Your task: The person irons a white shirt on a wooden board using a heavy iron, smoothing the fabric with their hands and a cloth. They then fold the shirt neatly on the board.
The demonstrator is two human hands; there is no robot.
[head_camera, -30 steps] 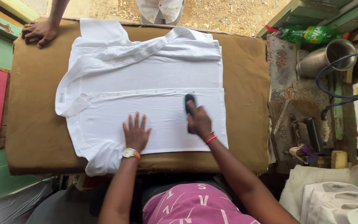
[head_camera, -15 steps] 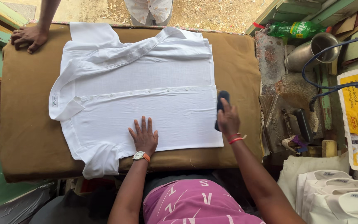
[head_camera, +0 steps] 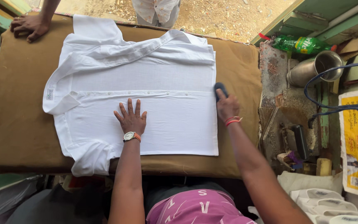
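Your right hand (head_camera: 227,107), fingers closed around the iron (head_camera: 220,90), has slid to the shirt's (head_camera: 146,79) right edge; your left hand (head_camera: 131,118) stays flat, fingers spread, holding nothing.

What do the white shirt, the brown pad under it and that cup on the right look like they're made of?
The white shirt looks like thin woven cloth, probably cotton: matte, with soft folds at the collar. The left hand lies flat on it. The brown pad seems to be thick, coarse fabric, dull and slightly stained. The cup looks like metal, likely steel: grey with a dull shine along its rim.
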